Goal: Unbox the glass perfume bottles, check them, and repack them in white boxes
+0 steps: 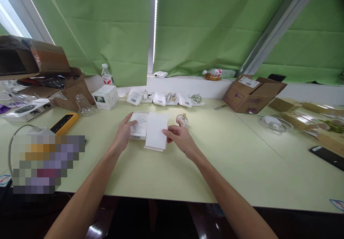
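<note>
My left hand (pixel 124 131) grips the left side of a white printed box (pixel 138 126), its thumb across the face with small text and a barcode. My right hand (pixel 178 137) pinches the edge of a blank white card panel (pixel 156 131) standing right beside that box. Whether the panel is part of the box, I cannot tell. Just beyond my right fingers a round glass perfume bottle (pixel 182 119) with a gold-coloured top rests on the table.
At the back are small white boxes (pixel 160 98) and glass bottles (pixel 196 98). A larger white box (pixel 105 97) stands left of them. Cardboard cartons (pixel 248 94) lie at both sides. A yellow-black power bank-like object (pixel 64 123) is on the left, a black phone (pixel 329 157) far right.
</note>
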{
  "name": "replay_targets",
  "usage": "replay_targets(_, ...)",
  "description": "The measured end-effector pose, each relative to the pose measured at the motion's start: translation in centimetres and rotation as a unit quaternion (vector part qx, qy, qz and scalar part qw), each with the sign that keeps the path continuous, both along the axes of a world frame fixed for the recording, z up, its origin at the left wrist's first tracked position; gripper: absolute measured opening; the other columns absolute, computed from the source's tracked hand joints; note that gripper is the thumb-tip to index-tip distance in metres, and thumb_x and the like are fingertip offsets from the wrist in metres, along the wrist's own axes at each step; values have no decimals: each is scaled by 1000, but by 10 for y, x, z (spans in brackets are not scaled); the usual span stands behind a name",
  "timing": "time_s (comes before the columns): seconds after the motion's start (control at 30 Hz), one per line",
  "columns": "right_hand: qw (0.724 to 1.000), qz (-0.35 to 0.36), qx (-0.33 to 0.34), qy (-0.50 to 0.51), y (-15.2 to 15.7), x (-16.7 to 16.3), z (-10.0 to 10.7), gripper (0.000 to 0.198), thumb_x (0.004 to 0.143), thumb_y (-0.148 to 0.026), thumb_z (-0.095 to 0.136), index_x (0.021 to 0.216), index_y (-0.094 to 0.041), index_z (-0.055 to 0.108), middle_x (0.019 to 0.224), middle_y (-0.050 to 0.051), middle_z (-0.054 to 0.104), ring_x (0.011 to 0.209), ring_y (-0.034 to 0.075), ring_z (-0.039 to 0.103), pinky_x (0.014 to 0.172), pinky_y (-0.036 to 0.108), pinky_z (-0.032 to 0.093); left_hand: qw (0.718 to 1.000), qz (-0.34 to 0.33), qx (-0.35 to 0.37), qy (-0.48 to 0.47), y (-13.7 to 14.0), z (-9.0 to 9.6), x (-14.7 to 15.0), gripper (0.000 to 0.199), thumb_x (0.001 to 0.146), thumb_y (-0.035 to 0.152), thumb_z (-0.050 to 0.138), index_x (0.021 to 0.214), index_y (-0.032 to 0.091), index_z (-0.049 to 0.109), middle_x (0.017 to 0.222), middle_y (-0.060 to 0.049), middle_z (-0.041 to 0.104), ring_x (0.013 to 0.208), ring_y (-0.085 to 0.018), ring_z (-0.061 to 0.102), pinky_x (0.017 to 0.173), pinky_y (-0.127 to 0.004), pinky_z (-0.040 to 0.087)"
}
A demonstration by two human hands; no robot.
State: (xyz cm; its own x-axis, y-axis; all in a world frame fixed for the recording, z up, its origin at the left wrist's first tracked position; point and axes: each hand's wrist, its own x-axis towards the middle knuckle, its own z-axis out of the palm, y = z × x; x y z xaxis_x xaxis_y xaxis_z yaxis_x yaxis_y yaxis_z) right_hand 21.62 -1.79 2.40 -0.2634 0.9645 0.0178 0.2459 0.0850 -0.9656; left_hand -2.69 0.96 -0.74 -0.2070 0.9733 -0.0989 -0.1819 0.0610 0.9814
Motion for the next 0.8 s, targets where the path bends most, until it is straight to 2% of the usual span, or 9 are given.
replay_targets(0.23,1000,1,-2,-1,-2,0,2,38,78,-54,61,87,-18,67,75,3,65,64,14,58,61,27,45,1000,2,8,24,-3,3,0,60,71,32,68,129,34,53,117,-3,65,87,-24,67,61,-27,51)
replay_targets(0.5,1000,2,0,0,0,0,0,38,78,-54,61,87,-17,67,76,4,66,65,14,58,63,28,46,1000,-9,8,-18,-2,4,1,59,71,27,67,128,31,54,116,-4,65,90,-23,67,63,-27,53)
replay_targets(0.8,1000,-1,6,14,1,0,0,39,78,-54,61,86,-17,67,74,4,66,64,15,58,63,29,47,1000,19,11,-6,-2,4,1,59,70,31,68,127,32,53,109,-4,67,86,-23,66,60,-28,51)
